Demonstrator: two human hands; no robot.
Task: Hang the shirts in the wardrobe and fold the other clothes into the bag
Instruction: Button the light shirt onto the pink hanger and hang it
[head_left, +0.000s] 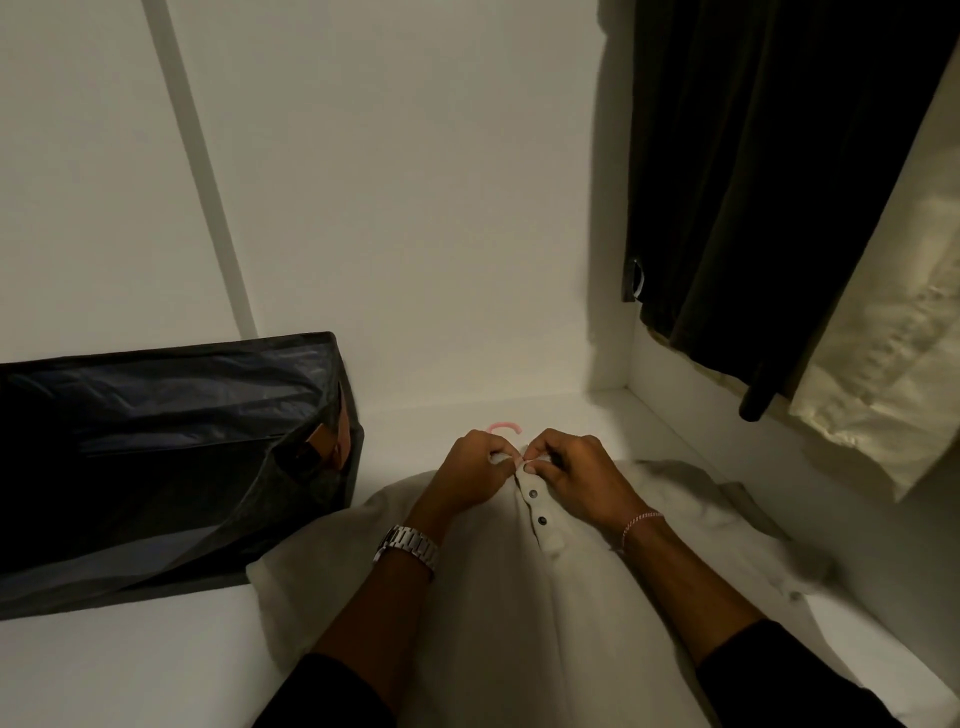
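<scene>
The shirt (483, 597) is matt, soft pale cloth with smooth dark buttons (533, 493); the bag (171, 457) at nine o'clock is slightly shiny, crinkled dark fabric. At two o'clock hangs a dark velvety garment (753, 182); the watch (408, 545) is polished metal.

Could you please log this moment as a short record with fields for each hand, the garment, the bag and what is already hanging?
left hand: pinches the collar edge of the pale button-up shirt
right hand: pinches the opposite edge at the top button
shirt: lies flat on the white surface
pink plastic hanger hook: pokes out past the collar
dark fabric storage bag: left of the shirt
hanging: dark garment, cream garment
</scene>
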